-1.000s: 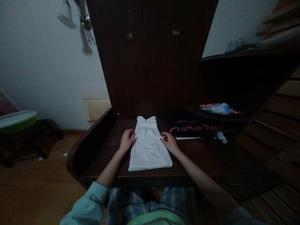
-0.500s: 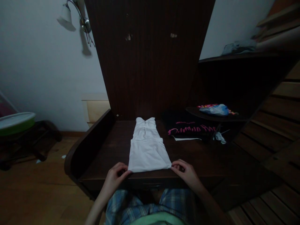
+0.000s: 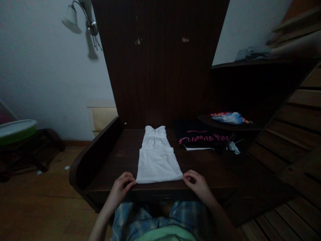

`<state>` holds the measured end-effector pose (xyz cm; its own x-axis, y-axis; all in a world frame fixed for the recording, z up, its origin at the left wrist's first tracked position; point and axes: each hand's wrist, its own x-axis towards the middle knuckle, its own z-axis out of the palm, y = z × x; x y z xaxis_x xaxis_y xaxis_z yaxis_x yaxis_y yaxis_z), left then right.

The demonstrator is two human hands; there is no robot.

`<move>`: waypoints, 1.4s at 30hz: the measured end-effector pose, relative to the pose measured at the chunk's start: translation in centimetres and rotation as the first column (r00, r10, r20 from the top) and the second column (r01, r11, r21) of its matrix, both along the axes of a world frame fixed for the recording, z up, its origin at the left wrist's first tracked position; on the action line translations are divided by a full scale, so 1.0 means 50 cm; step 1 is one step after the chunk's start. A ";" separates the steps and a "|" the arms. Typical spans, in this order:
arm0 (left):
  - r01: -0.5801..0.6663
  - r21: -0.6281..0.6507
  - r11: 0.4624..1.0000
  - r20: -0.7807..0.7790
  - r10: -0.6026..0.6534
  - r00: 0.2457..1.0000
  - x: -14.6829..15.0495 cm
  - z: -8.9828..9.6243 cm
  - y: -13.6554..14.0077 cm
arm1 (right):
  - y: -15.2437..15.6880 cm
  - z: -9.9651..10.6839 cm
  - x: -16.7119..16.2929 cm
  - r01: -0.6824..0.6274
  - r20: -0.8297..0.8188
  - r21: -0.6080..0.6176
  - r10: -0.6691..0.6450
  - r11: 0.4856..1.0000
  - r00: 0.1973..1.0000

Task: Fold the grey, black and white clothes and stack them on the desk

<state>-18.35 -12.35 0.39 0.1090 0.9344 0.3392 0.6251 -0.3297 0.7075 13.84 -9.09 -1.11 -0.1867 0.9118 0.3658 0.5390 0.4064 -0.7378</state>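
A white folded garment (image 3: 157,165), which looks like a shirt, lies flat and lengthwise on the dark wooden desk top (image 3: 205,170). Its near part is folded back over the narrower far part, where a collar-like notch shows at the far end. My left hand (image 3: 123,184) pinches the garment's near left corner between thumb and fingers. At the near right corner, my right hand (image 3: 195,182) pinches the cloth the same way. The folded edge between both hands runs along the desk's front edge.
A black folded garment with pink lettering (image 3: 203,137) lies at the back right. Above it, a small shelf (image 3: 208,121) bears a plastic bag (image 3: 229,118). A raised side panel (image 3: 92,150) bounds the desk's left. A green basin (image 3: 18,132) stands far left.
My left hand has shifted slightly left and its thumb and fingers have drawn closer together at the corner. The right hand and the white garment have hardly moved.
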 end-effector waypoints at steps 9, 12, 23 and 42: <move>-0.054 0.053 0.997 -0.009 0.055 0.998 -0.028 0.005 -0.008 | 0.010 0.013 0.069 -0.037 -0.018 -0.070 0.036 0.997 0.999; -0.022 0.043 0.999 -0.063 0.024 0.998 -0.029 0.000 -0.020 | -0.005 0.020 0.080 -0.081 0.102 -0.074 0.089 0.994 0.991; 0.143 0.090 0.986 -0.381 -0.098 0.920 0.042 -0.018 -0.032 | -0.021 0.005 0.020 -0.256 0.365 -0.007 0.241 0.967 0.899; -0.033 0.249 0.968 -0.260 0.099 0.961 -0.037 0.005 0.004 | -0.125 -0.049 -0.087 -0.182 0.253 0.199 0.128 0.963 0.959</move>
<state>-20.22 -12.15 0.64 0.1677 0.8373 0.5204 0.8065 -0.4201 0.4159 9.50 -15.34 -3.54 -0.4244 0.7676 0.4803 0.6041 0.6352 -0.4813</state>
